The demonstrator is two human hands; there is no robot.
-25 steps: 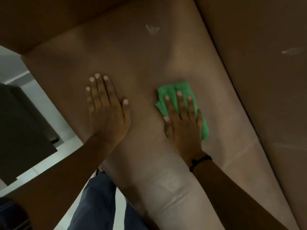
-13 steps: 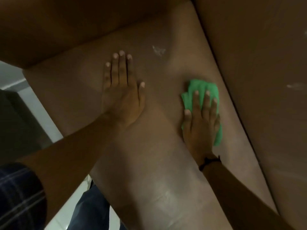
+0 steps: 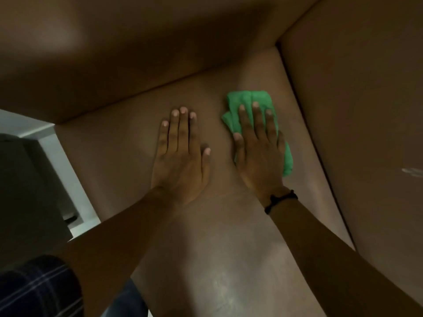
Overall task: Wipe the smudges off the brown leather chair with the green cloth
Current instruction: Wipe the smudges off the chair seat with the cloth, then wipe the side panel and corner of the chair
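Note:
The brown leather chair seat (image 3: 109, 147) fills the middle of the head view, with its backrest (image 3: 137, 53) above and an armrest (image 3: 357, 110) on the right. My right hand (image 3: 258, 152) lies flat on the bunched green cloth (image 3: 249, 100), pressing it onto the far right part of the seat near the back corner. My left hand (image 3: 180, 154) rests flat on the bare seat just left of the cloth, fingers together, holding nothing. A pale smudge (image 3: 412, 172) shows on the armrest at the right edge. A dull whitish patch (image 3: 224, 291) marks the seat's front.
A dark cabinet or box (image 3: 27, 191) stands on the pale floor (image 3: 68, 170) left of the chair. My plaid sleeve (image 3: 39, 289) and blue trousers (image 3: 128, 303) are at the bottom left. A black band circles my right wrist (image 3: 281, 200).
Both hands have slid farther toward the backrest, the cloth moving with my right hand. The white smudge on the seat seen earlier is no longer visible where the cloth now lies.

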